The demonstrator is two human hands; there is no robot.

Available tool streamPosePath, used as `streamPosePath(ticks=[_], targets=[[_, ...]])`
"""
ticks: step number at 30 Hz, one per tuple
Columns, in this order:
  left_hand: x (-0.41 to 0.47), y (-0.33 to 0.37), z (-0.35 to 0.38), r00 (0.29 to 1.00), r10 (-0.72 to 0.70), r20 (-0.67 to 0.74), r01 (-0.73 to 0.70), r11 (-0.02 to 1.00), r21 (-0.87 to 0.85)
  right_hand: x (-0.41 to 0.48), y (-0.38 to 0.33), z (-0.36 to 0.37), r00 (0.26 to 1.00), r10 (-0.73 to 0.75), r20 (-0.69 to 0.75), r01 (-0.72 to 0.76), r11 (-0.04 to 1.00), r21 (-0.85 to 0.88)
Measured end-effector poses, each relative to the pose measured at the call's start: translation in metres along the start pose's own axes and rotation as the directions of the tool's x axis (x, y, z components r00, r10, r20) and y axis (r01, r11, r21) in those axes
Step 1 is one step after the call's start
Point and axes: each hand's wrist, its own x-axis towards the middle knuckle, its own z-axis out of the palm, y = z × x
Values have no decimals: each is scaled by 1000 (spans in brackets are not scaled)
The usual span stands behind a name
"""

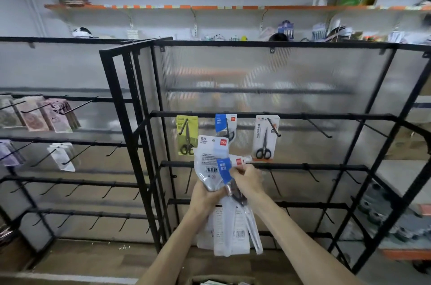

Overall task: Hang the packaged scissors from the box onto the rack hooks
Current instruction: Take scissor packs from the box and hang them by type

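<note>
My left hand grips a bundle of packaged scissors in front of the black rack. My right hand pinches the top of one blue-and-white scissors pack from that bundle. Three packs hang on the rack's upper row of hooks: a yellow-green pack, a blue-topped pack and a white pack. A corner of the box shows at the bottom edge.
Bare hooks run along the bar to the right of the hung packs, and more fill the lower rows. A second rack at left holds other packaged goods. A wall shelf runs above.
</note>
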Motion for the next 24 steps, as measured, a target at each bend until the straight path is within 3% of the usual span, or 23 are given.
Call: streamPosePath(ticks=[4, 6, 13, 18, 24], targets=[[3, -5, -15, 996, -23, -83, 21, 1000, -23, 9, 18, -8, 992, 124, -12, -119, 970, 210], [5, -8, -25, 991, -47, -129, 40, 997, -59, 13, 25, -13, 991, 135, 9, -133, 964, 231], [14, -31, -46, 959, -159, -235, 126, 981, -147, 22, 24, -25, 998, -23, -55, 35, 974, 222], [19, -34, -53, 964, -152, -219, 122, 982, -146, 42, -4, -10, 989, -125, -77, 142, 953, 268], [38, -29, -64, 953, -164, -256, 133, 982, -135, 84, -25, 5, 989, -117, -87, 138, 945, 298]])
